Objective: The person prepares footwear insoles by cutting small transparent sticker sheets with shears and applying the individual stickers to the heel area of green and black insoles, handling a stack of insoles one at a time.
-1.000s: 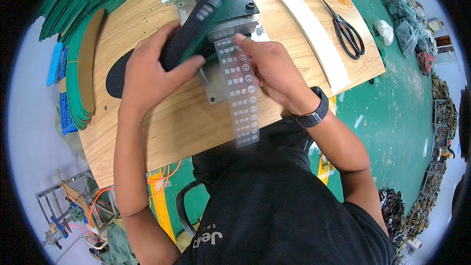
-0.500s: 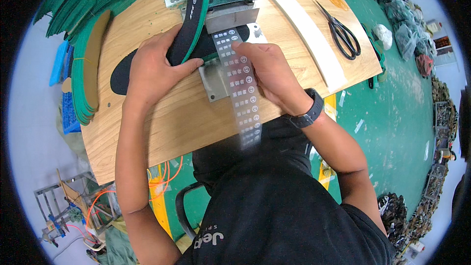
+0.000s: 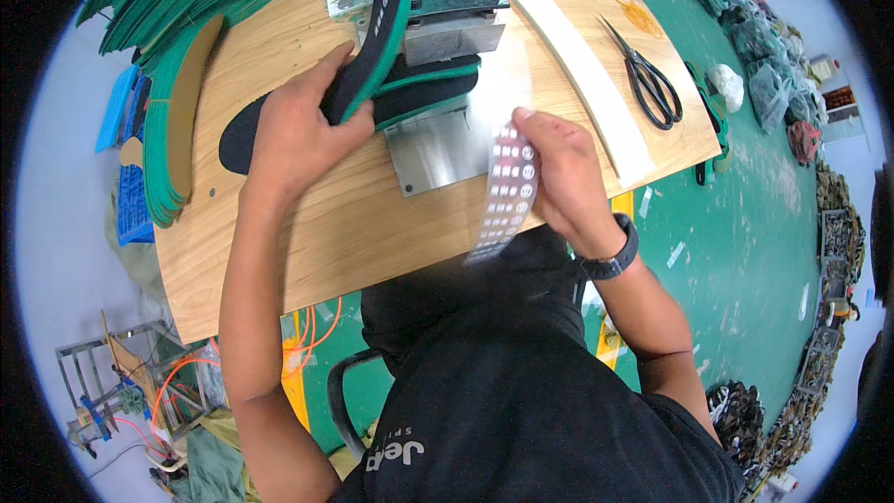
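Note:
My left hand (image 3: 303,135) is closed on a black insole (image 3: 380,37) with a green edge, its printed end raised in front of the press. Under that hand, another black-and-green insole (image 3: 430,89) lies across the metal base plate (image 3: 438,154), below the press's metal block (image 3: 454,43). My right hand (image 3: 566,172) pinches a see-through strip of printed white labels (image 3: 507,186) between thumb and fingers. The strip hangs down past the table's front edge, beside the plate, and its upper part is blurred.
Stacks of green insole pieces (image 3: 168,149) stand at the table's left, some banded. A long white strip (image 3: 573,65) runs along the right, with black-handled scissors (image 3: 647,84) and yellow rubber bands (image 3: 638,17) beyond. Bagged goods (image 3: 759,56) line the floor at right.
My right hand has drawn the label strip off the flat insole, rightward and toward me, baring the insole's end and more of the plate. My left hand keeps its hold.

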Available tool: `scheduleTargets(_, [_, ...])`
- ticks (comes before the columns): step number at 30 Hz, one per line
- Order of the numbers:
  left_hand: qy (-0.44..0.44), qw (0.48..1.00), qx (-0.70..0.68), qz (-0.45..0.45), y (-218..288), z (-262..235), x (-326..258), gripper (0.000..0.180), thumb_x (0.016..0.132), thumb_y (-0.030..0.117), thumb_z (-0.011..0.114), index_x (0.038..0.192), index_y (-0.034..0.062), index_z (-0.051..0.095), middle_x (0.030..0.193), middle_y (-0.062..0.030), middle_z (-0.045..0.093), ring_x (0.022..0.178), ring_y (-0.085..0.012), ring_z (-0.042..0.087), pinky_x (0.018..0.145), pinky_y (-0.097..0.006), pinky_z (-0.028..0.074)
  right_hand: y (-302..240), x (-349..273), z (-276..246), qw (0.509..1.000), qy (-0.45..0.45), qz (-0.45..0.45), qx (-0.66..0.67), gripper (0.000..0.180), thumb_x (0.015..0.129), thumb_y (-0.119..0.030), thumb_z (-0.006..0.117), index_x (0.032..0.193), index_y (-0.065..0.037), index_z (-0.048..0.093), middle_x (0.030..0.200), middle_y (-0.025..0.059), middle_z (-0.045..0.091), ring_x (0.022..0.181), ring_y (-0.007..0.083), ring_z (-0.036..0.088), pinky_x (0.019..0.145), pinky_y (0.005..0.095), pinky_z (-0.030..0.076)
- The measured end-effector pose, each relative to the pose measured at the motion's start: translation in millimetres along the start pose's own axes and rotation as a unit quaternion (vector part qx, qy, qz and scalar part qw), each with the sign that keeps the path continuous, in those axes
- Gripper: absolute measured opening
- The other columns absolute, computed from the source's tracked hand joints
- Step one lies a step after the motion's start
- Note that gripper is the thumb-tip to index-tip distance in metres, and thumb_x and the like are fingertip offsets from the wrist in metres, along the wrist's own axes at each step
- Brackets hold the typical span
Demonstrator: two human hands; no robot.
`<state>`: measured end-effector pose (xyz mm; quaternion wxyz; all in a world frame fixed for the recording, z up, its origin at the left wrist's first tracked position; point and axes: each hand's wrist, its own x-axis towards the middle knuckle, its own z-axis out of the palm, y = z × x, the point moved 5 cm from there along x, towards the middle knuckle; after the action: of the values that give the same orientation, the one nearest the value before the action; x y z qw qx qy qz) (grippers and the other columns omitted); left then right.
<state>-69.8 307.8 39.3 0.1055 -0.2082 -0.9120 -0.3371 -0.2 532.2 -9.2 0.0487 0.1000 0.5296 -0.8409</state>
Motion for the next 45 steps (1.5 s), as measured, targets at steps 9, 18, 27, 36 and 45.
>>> scheduleTargets(9, [0.144,0.955,-0.244,-0.083,-38.8,-20.3,-3.4,0.019,0.081,0.012,0.054,0.09,-0.0035,0.061,0.077,-0.0004,0.06,0.071,-0.0079,0.051,0.066,-0.025,0.043,15.0,51.6,23.0,0.99,-0.065,0.074,-0.098,0.021,0.089,-0.014,0.055,0.078,0.004,0.059,0.068,0.0085,0.061,0.053,0.0129,0.059,0.045,0.0232,0.047])
scheduleTargets(18, [0.128,0.966,-0.207,-0.085,-36.8,-14.8,-3.9,0.02,0.081,0.017,0.055,0.086,-0.002,0.061,0.073,-0.0003,0.057,0.069,-0.0076,0.048,0.065,-0.025,0.042,11.6,53.8,23.9,0.986,-0.077,0.084,-0.12,0.021,0.091,-0.012,0.055,0.081,0.005,0.06,0.069,0.0094,0.064,0.05,0.0114,0.061,0.041,0.0213,0.05])
scheduleTargets(27, [0.022,0.991,-0.09,-0.099,-10.9,-7.5,-3.0,0.032,0.079,0.024,0.06,0.099,-0.001,0.06,0.075,-0.0101,0.062,0.069,-0.0176,0.055,0.07,-0.03,0.046,15.1,52.2,23.3,0.986,-0.057,0.085,-0.131,0.023,0.089,-0.018,0.057,0.077,0.001,0.061,0.066,0.0058,0.062,0.047,0.0091,0.055,0.04,0.0196,0.038])
scheduleTargets(36, [-0.028,0.996,0.074,0.034,3.0,4.7,0.5,0.048,0.063,0.028,0.077,0.098,0.0012,0.058,0.088,-0.0224,0.062,0.086,-0.0404,0.058,0.077,-0.044,0.047,6.8,40.6,27.7,0.987,-0.076,0.062,-0.129,0.023,0.089,-0.017,0.054,0.077,0.002,0.06,0.066,0.0068,0.062,0.051,0.0116,0.059,0.042,0.0196,0.043])
scheduleTargets(45, [-0.033,0.997,0.069,0.011,-1.4,4.6,0.6,0.048,0.062,0.029,0.078,0.095,-0.0001,0.059,0.088,-0.0227,0.061,0.086,-0.0401,0.058,0.076,-0.044,0.046,6.9,35.9,24.4,0.982,-0.068,0.05,-0.168,0.022,0.088,-0.015,0.053,0.076,0.002,0.06,0.065,0.0067,0.061,0.05,0.0121,0.058,0.044,0.0222,0.045])
